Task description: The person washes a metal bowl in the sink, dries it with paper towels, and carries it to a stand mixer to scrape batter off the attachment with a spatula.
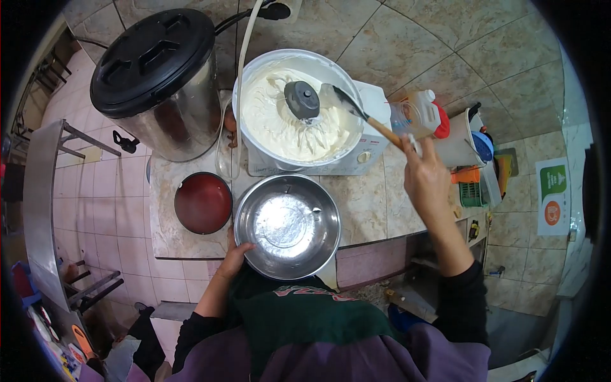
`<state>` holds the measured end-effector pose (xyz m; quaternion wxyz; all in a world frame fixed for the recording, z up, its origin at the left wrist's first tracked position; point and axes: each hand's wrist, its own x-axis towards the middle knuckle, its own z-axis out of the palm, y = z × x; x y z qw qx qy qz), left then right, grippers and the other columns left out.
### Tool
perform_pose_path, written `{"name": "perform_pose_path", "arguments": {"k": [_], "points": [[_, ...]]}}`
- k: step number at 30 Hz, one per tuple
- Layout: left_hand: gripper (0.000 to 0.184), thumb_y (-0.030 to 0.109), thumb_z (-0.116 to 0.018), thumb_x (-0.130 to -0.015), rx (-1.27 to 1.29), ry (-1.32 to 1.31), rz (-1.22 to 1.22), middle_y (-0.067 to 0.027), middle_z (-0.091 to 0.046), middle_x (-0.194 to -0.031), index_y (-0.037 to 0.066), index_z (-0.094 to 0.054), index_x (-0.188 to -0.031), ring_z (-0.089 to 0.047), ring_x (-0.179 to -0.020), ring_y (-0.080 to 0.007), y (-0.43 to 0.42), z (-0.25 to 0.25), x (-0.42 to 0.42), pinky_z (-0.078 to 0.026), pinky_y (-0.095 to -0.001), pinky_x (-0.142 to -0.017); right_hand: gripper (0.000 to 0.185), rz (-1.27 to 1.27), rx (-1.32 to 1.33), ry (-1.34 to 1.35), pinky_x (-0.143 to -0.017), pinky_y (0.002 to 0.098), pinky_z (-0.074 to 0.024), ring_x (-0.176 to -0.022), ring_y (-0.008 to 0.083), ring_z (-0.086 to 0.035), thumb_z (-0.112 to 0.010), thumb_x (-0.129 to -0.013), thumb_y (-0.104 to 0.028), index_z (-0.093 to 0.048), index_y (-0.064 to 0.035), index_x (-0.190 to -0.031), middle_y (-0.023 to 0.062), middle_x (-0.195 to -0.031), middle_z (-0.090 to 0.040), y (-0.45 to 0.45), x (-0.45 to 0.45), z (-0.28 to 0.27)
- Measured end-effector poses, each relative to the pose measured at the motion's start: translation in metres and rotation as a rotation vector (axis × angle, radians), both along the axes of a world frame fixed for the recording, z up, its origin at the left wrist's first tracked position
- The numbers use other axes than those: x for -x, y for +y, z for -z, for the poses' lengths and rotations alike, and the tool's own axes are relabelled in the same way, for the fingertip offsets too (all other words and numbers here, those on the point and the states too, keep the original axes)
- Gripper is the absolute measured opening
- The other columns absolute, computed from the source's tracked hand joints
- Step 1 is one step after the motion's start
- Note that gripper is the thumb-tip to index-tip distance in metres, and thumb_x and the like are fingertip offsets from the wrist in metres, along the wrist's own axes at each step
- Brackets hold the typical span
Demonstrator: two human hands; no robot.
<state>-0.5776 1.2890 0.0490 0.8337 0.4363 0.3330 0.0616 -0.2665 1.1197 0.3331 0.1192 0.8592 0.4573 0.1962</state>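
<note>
My right hand (425,178) is closed round the wooden handle of a spatula (375,125), whose dark, cream-smeared blade reaches over the rim of a large white mixer bowl (244,70). Pale whipped cream (267,121) fills that bowl, ridged around a grey central hub (302,100). At the counter's front edge, my left hand (237,251) grips the left rim of a shiny steel bowl (286,223). The steel bowl has small white smears inside and stands just in front of the mixer. Part of the left fingers is hidden beneath its side.
A red round bowl (203,202) sits left of the steel one. Behind it stands a tall steel urn (172,127) with a black lid. Right of the mixer are a jug of yellowish liquid (414,111), a bin (459,140) and a green basket (471,195). A hose hangs over the mixer's left side.
</note>
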Motion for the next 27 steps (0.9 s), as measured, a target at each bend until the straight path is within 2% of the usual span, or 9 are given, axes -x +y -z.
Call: {"name": "perform_pose_path", "arguments": {"k": [3, 7, 10, 16, 18, 24, 27], "points": [[0.083, 0.002, -0.06, -0.068, 0.015, 0.038, -0.012, -0.0134, -0.039, -0.127, 0.006, -0.016, -0.139, -0.041, -0.117, -0.0251, 0.0, -0.002, -0.001, -0.036, -0.0354, -0.098, 0.044, -0.003, -0.219, 0.032, -0.061, 0.0366, -0.0501, -0.076, 0.0283, -0.059, -0.06, -0.073, 0.0, -0.06, -0.0101, -0.116, 0.0115, -0.097, -0.053, -0.01, 0.009, 0.026], [0.082, 0.001, -0.059, -0.068, 0.084, 0.058, -0.028, -0.0136, -0.04, -0.127, 0.006, -0.017, -0.138, -0.042, -0.117, -0.0256, -0.001, -0.006, -0.002, -0.037, -0.0355, -0.098, 0.049, 0.121, -0.299, 0.113, -0.061, 0.0369, -0.0505, -0.08, 0.0282, -0.06, -0.06, -0.072, 0.003, -0.061, -0.0162, -0.117, 0.0114, -0.1, -0.054, -0.019, 0.021, 0.064], [0.082, 0.0, -0.059, -0.068, 0.122, 0.053, -0.041, -0.0138, -0.04, -0.127, 0.007, -0.017, -0.138, -0.042, -0.117, -0.0262, -0.001, -0.008, -0.003, -0.037, -0.0358, -0.098, 0.049, 0.124, -0.396, 0.128, -0.061, 0.0368, -0.0505, -0.08, 0.0283, -0.06, -0.061, -0.072, 0.002, -0.061, -0.0174, -0.117, 0.0112, -0.101, -0.054, -0.019, 0.021, 0.061], [0.075, 0.002, -0.056, -0.071, 0.08, 0.042, -0.032, -0.0126, -0.043, -0.125, 0.01, -0.023, -0.137, -0.044, -0.115, -0.0266, 0.0, -0.004, -0.002, -0.037, -0.0375, -0.099, 0.044, 0.083, -0.391, 0.17, -0.06, 0.0367, -0.0499, -0.078, 0.0274, -0.061, -0.062, -0.074, 0.001, -0.063, -0.018, -0.114, 0.0098, -0.099, -0.055, -0.021, 0.011, 0.057], [0.085, 0.001, -0.06, -0.067, 0.09, 0.055, 0.0, -0.0141, -0.038, -0.128, 0.008, -0.015, -0.139, -0.039, -0.119, -0.0269, 0.001, -0.002, -0.002, -0.034, -0.0365, -0.1, 0.041, 0.091, -0.398, 0.17, -0.061, 0.037, -0.0495, -0.078, 0.0271, -0.061, -0.062, -0.074, 0.0, -0.064, -0.0174, -0.112, 0.0094, -0.098, -0.056, -0.012, 0.004, 0.044], [0.087, 0.003, -0.061, -0.065, 0.111, 0.059, -0.007, -0.0142, -0.035, -0.13, 0.005, -0.015, -0.139, -0.035, -0.122, -0.0271, 0.001, 0.007, 0.0, -0.028, -0.0367, -0.104, 0.033, -0.068, -0.301, 0.063, -0.06, 0.0381, -0.0488, -0.073, 0.0266, -0.06, -0.062, -0.076, -0.006, -0.067, -0.0166, -0.107, 0.0091, -0.088, -0.054, 0.031, -0.034, 0.019], [0.087, 0.004, -0.062, -0.064, 0.067, 0.019, -0.012, -0.0141, -0.034, -0.13, 0.003, -0.016, -0.138, -0.035, -0.122, -0.0271, 0.0, 0.012, 0.0, -0.027, -0.0363, -0.105, 0.034, -0.068, -0.199, 0.041, -0.06, 0.038, -0.0494, -0.073, 0.0269, -0.06, -0.06, -0.076, -0.006, -0.067, -0.0174, -0.107, 0.0101, -0.087, -0.055, 0.062, -0.052, 0.007]]}}
